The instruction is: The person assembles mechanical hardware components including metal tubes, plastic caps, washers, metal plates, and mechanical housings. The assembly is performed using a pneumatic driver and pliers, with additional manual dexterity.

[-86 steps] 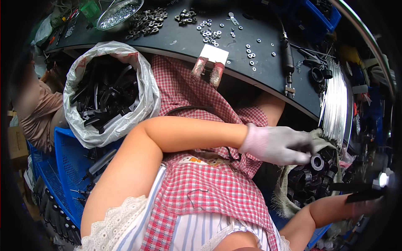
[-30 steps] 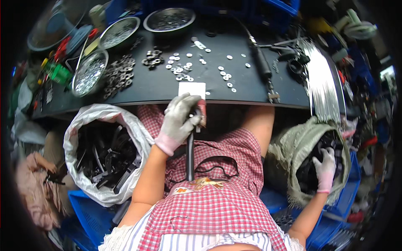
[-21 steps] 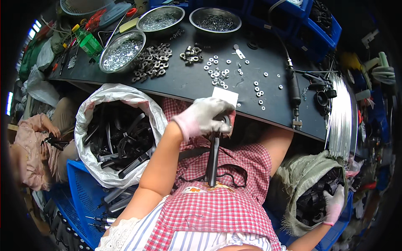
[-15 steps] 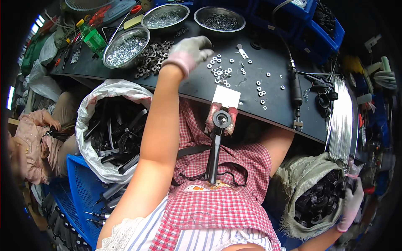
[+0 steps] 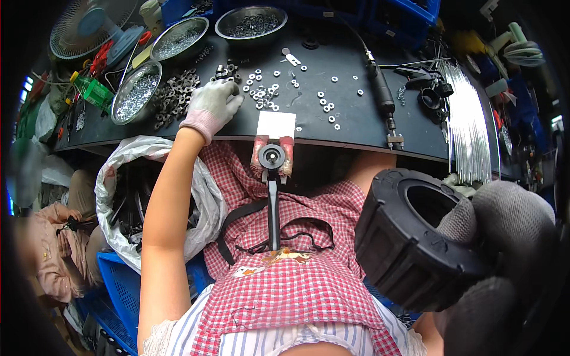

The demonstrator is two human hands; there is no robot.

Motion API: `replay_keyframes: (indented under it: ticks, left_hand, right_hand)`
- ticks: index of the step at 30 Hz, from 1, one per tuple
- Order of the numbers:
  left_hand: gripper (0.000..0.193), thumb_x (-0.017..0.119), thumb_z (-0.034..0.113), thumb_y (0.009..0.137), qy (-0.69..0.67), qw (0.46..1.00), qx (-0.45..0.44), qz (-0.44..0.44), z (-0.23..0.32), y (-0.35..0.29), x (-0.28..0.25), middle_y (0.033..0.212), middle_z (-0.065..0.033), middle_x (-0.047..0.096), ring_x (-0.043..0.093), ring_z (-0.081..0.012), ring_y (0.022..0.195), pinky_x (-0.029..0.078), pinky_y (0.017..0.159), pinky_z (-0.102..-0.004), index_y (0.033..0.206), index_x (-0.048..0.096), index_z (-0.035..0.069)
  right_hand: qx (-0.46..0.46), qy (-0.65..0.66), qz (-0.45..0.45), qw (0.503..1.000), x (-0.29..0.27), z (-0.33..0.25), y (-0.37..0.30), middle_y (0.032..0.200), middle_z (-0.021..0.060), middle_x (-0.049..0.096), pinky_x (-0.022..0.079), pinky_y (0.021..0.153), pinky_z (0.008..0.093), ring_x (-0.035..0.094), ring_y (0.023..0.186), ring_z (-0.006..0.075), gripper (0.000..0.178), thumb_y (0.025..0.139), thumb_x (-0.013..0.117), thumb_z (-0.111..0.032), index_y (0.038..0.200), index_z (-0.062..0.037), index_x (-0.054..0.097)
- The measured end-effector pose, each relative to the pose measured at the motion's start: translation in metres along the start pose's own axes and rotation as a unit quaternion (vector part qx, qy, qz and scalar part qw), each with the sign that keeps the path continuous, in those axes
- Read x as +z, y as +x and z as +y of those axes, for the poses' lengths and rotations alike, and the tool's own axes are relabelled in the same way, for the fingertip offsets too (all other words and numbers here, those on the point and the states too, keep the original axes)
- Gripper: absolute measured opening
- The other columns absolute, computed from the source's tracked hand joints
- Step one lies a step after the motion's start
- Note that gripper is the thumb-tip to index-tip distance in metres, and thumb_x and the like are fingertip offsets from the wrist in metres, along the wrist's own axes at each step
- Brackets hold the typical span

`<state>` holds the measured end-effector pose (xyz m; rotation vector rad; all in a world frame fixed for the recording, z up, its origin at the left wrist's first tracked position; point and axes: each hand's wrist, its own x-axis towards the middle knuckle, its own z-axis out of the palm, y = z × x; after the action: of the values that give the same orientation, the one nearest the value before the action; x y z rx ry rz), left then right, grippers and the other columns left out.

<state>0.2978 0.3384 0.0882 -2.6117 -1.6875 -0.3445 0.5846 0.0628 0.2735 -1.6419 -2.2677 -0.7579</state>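
My right hand [image 5: 504, 219], in a grey-and-white glove, is held up very close on the right. Its fingers grip a thick black plastic wheel [image 5: 409, 249] with a ribbed rim and a round hole. On the table my left hand [image 5: 215, 104], also gloved, has its fingers curled together between dark metal clips [image 5: 177, 89] and loose washers [image 5: 275, 89]; what they hold, if anything, is hidden. At the table's front edge a black part with a round, holed head [image 5: 272, 156] and a long handle [image 5: 274, 216] sits in a red-wrapped fixture [image 5: 259, 147] below a white plate [image 5: 276, 126].
Metal bowls of small hardware [image 5: 251, 22] line the back. A power screwdriver [image 5: 380, 89] hangs from a cord at the right, near a bundle of thin metal rods [image 5: 472, 127]. A white sack [image 5: 119, 228] of black parts stands below left. Another person [image 5: 62, 255] sits far left.
My right hand has lifted a black wheel from the sack at the lower right toward the camera. My left hand has come down nearer the table's front edge, its fingers curling. The view has shifted.
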Motion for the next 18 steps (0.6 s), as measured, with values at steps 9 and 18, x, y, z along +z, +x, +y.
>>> replay_keyframes:
  ticks: [9,18]
  left_hand:
    - [0.023,0.06,0.026,0.085,-0.041,0.998,-0.005,0.038,-0.018,-0.037,-0.01,0.094,-0.0143,0.066,0.062,-0.0318,0.091,0.048,0.085,-0.0412,0.092,0.067,0.005]
    - [0.024,0.057,0.029,0.086,-0.058,0.993,0.04,0.094,-0.015,-0.03,-0.01,0.089,-0.0117,0.068,0.065,-0.0283,0.087,0.05,0.081,-0.0404,0.09,0.069,0.008]
  right_hand:
    - [-0.085,0.021,0.106,0.99,0.034,-0.029,0.047,0.087,0.0151,0.059,0.047,0.069,0.0388,0.058,0.07,0.0306,0.047,0.063,0.067,-0.001,0.109,0.001,0.058]
    - [-0.092,-0.026,0.185,0.978,0.018,-0.032,0.027,0.091,0.0181,0.061,0.048,0.069,0.0381,0.061,0.072,0.0344,0.042,0.062,0.069,-0.004,0.102,0.0019,0.059]
